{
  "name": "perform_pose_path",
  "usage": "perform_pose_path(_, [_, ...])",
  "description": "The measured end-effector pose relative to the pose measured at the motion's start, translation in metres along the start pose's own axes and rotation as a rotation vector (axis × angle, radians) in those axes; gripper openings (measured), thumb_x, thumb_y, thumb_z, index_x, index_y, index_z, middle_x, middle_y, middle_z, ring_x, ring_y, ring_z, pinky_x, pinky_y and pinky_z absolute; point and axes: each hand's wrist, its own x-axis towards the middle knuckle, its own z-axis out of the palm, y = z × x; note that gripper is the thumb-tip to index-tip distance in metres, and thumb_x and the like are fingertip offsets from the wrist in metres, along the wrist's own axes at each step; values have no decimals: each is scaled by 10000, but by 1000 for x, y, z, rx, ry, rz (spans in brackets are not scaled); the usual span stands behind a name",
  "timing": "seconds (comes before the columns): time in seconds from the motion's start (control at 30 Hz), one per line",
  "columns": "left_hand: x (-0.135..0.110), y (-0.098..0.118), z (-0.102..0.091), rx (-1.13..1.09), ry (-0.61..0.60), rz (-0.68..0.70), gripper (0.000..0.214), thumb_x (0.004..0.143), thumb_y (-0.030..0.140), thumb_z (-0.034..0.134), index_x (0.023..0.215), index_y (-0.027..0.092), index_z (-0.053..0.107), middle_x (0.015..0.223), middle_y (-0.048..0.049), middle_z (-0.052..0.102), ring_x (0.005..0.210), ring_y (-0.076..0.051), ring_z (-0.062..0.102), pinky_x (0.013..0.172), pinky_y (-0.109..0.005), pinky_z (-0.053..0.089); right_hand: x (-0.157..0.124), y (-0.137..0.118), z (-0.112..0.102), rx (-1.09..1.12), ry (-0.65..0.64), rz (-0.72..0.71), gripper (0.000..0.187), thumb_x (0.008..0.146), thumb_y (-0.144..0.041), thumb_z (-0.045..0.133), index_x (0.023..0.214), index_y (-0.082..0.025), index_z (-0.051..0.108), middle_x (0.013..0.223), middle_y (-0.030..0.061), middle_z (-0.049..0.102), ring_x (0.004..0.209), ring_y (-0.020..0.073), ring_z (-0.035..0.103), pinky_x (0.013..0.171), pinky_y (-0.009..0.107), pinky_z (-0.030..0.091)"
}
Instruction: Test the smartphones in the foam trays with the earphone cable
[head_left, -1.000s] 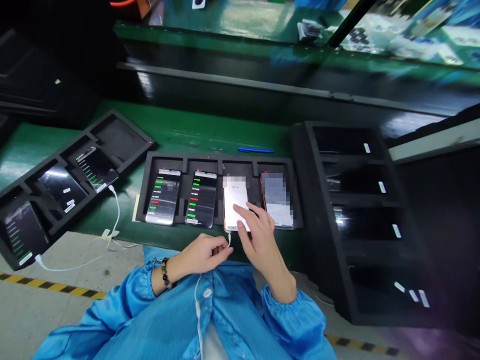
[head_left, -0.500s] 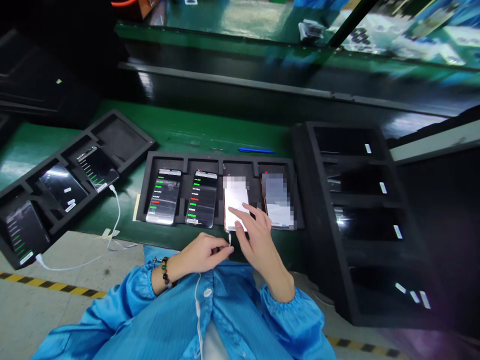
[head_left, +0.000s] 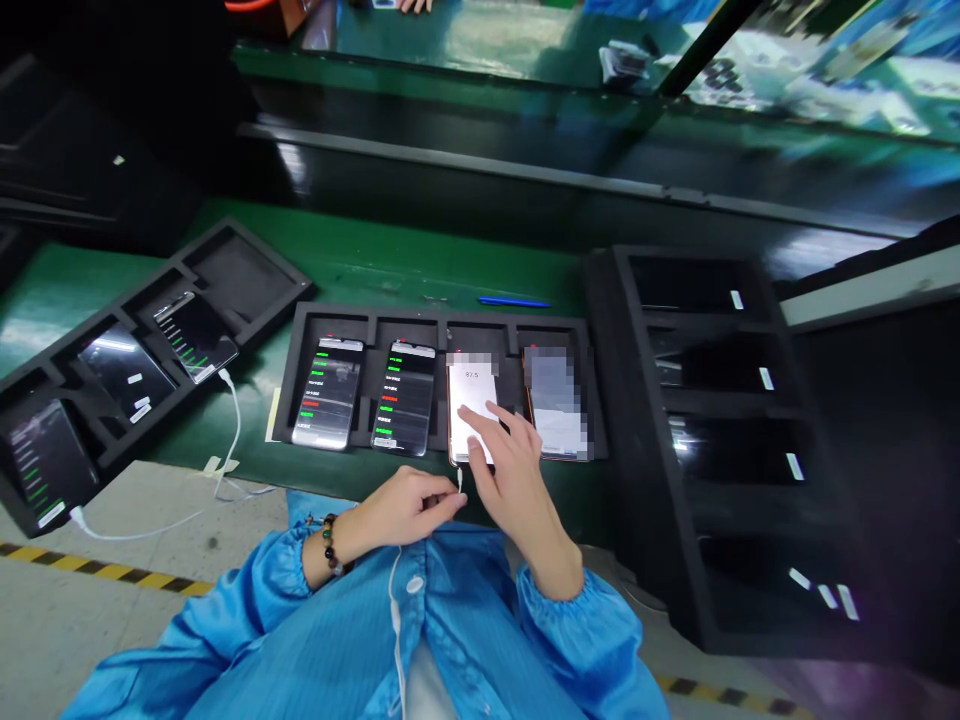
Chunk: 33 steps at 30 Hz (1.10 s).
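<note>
A phone with a bright white screen (head_left: 474,388) lies in a slot of the black tray (head_left: 480,318) in front of me. My left hand (head_left: 405,508) pinches the white cable plug (head_left: 460,478) at the phone's lower end. Over that screen, my right hand (head_left: 516,472) has its fingers spread, the index fingertip at the glass. To the left in the same tray lie a dark-screened phone (head_left: 405,395) and another dark phone (head_left: 328,392), both with lines of coloured text. On the right sits a phone with a blurred-out screen (head_left: 555,400).
An angled black tray (head_left: 225,235) with phones and a white charging cable (head_left: 238,420) lies left. Another black tray (head_left: 679,520) of dark phones stands right. A blue pen (head_left: 514,302) rests behind the middle tray. Another person's hand (head_left: 415,5) shows at the top.
The white screen now shows the number 87.5. Both my hands stay almost in place. Another person's hand has appeared at the top edge.
</note>
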Motion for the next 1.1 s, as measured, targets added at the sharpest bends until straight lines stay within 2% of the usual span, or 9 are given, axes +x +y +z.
perform_pose_path(0.17, [0, -1, 0, -1, 4, 4, 394, 1112, 374, 572, 784, 183, 677, 636, 8, 687, 522, -94, 596, 561, -195, 429, 6, 3, 1, -38, -8, 18, 527, 1171, -269, 390, 1679, -330, 517, 1575, 70, 698, 1549, 344, 520, 1268, 612, 362])
perform_pose_path(0.3, [-1, -1, 0, -4, 8, 13, 381, 1115, 367, 574, 802, 179, 682, 701, -5, 740, 543, -91, 619, 579, -191, 443, 8, 12, -4, -26, -4, 56, 477, 1171, -267, 383, 1599, -284, 593, 1526, 77, 727, 1544, 350, 516, 1260, 613, 360])
perform_pose_path(0.47, [-2, 1, 0, 7, 23, 15, 376, 1115, 359, 575, 800, 182, 680, 680, 4, 719, 538, -91, 609, 580, -194, 439, 2, 18, -13, -31, 5, 88, 450, 1165, -261, 381, 1520, -262, 659, 1464, 96, 756, 1508, 349, 550, 1238, 607, 373])
perform_pose_path(0.63, [-1, 0, 1, 17, 27, 27, 378, 1111, 357, 580, 787, 183, 667, 633, 14, 673, 532, -94, 593, 576, -201, 424, -5, 5, -13, 10, -37, 28, 461, 1172, -253, 407, 1574, -327, 620, 1430, 51, 778, 1502, 310, 568, 1274, 591, 349])
perform_pose_path(0.8, [-1, -2, 0, 50, 16, 38, 392, 1114, 357, 566, 771, 185, 648, 614, 14, 647, 529, -98, 567, 579, -215, 413, -2, -6, -6, 22, -92, -9, 502, 1185, -253, 366, 1638, -342, 564, 1519, 62, 731, 1529, 291, 554, 1299, 591, 337])
perform_pose_path(1.0, [-2, -2, 1, 44, 19, 12, 369, 1119, 367, 575, 819, 185, 693, 646, 3, 680, 560, -106, 594, 597, -218, 431, -6, 14, -15, -56, 14, 128, 446, 1173, -300, 375, 1510, -265, 666, 1438, 133, 753, 1520, 344, 559, 1272, 636, 338])
perform_pose_path(1.1, [-2, -1, 1, 47, 21, 19, 371, 1120, 364, 575, 817, 186, 692, 646, 4, 678, 565, -107, 595, 604, -221, 433, -10, 19, -19, -71, 20, 124, 427, 1175, -304, 375, 1489, -247, 658, 1425, 135, 757, 1512, 348, 563, 1271, 626, 332])
